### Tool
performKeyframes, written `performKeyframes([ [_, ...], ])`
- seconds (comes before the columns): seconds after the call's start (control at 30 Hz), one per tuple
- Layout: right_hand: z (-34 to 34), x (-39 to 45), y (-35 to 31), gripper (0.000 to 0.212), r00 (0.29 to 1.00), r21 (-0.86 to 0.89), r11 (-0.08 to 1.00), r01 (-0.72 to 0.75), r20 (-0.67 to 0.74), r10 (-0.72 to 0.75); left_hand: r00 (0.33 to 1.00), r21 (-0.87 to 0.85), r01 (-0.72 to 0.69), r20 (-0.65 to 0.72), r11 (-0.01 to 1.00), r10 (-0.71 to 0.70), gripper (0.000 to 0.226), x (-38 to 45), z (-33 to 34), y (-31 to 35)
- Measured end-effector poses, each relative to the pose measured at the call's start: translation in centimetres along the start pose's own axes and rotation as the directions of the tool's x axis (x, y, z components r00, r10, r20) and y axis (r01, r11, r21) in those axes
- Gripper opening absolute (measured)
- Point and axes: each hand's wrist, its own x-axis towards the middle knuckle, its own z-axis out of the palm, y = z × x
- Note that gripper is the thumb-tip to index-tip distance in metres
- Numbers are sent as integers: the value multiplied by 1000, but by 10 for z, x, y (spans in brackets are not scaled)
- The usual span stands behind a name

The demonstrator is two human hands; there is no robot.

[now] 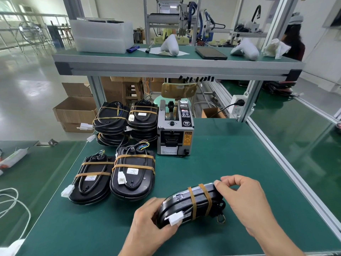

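I hold a black oval plastic unit [186, 205] just above the green table [230, 163], tilted on its edge. Two brown tape bands wrap it, and a white connector sticks out at its near end. My left hand [153, 222] grips the near end, thumb by the connector. My right hand [245, 202] holds the far end, fingertips pinching the top edge near a tape band. A small metal ring hangs under the unit.
Two taped black units [132, 174] lie flat left of centre; stacks of more units [127, 119] stand behind them. A grey tape dispenser [175, 130] sits mid-table. An aluminium-framed shelf [166, 65] spans overhead. Cardboard boxes [75, 109] stand on the floor at left.
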Motion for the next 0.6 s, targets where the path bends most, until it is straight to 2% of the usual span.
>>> performKeyframes([
  [0.47,2,-3,3,19,998,-13,999,38,-53,-39,1000,-24,-11,-8,1000,11,32,1,2,-1],
  [0.53,2,-2,6,12,998,-12,1000,22,-55,-22,1000,-21,-8,-10,1000,8,33,1,2,-1],
  [0.6,4,1,10,20,998,-9,1000,7,-65,-8,1000,-23,-6,-14,1000,5,33,1,2,-1],
])
